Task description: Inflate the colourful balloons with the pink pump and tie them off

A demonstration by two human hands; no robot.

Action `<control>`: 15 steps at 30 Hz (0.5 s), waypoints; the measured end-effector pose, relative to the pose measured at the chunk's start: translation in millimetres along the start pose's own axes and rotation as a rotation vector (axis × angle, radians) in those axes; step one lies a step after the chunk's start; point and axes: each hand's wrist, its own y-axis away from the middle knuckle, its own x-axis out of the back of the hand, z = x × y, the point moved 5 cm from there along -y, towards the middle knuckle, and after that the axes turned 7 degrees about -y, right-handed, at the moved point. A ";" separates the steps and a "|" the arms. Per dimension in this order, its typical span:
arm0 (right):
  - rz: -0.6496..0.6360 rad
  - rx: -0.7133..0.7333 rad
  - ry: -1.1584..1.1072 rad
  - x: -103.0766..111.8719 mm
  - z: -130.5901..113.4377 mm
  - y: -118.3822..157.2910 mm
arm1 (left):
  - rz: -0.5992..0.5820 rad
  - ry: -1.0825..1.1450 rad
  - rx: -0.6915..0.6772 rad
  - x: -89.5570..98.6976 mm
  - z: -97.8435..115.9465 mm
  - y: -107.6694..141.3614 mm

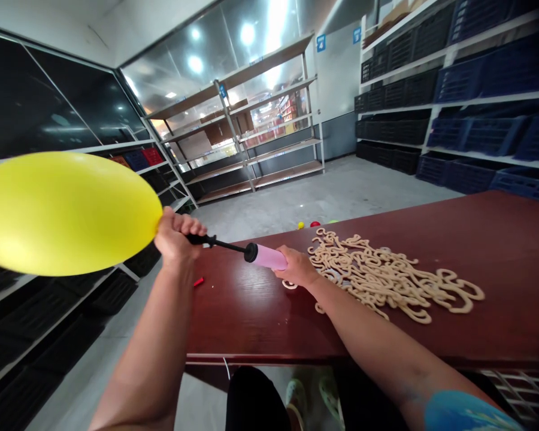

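Observation:
A large inflated yellow balloon (72, 212) fills the left side. My left hand (177, 234) is closed around its neck and the black end of a hand pump (269, 257); the fingers cover the joint between the two. The pump has a pink barrel, and a black rod shows between the barrel and my left hand. My right hand (299, 267) is wrapped around the barrel's other end, over the table. Just beyond my right wrist lies a loose pile of beige curled strands (372, 275).
The dark red table (251, 323) carries a small red piece (199, 281). Past its far edge, a small yellow ball-like thing (300, 225) and a red one (315, 224) show. Shelves with dark crates (494, 134) stand right; a metal rack (238, 143) stands at the back.

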 end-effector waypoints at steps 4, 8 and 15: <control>0.004 -0.054 -0.001 -1.2 3.9 -0.6 | -0.013 -0.040 -0.060 -1.8 26.8 -11.6; -0.014 -0.106 0.029 -3.0 6.0 0.4 | -0.054 -0.042 -0.015 -14.1 -3.8 -15.4; -0.012 -0.172 0.063 -1.6 8.2 1.1 | -0.038 -0.008 0.186 -39.7 -102.9 -0.3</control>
